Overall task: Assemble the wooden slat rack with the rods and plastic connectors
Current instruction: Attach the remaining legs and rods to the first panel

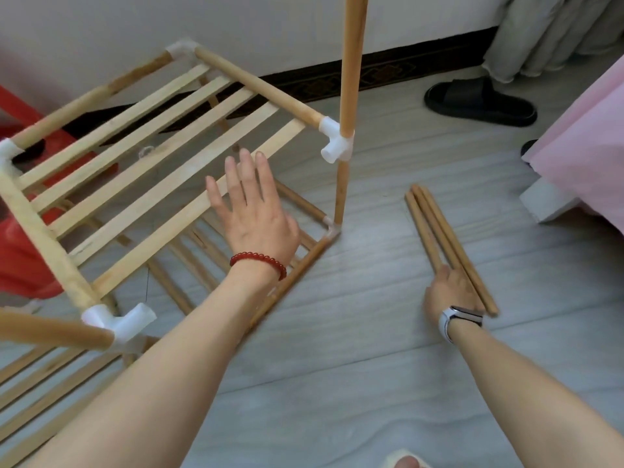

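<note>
A partly built wooden slat rack [148, 160] stands on the floor at the left, with a slatted shelf joined by white plastic connectors [336, 141] and a lower shelf near the floor. An upright rod [353, 62] rises from the right front connector. My left hand [251, 211] hovers flat with straight fingers over the shelf's nearest slat. Three loose wooden rods [445, 241] lie on the floor at the right. My right hand [450, 288] rests on their near ends; whether its fingers curl around a rod is hidden.
A red plastic stool [23, 251] stands behind the rack at the left. A black slipper [479, 101] lies by the wall, grey curtains [553, 32] hang at the far right, and a pink-covered bed [587, 157] edges the right side. The floor is grey wood-pattern.
</note>
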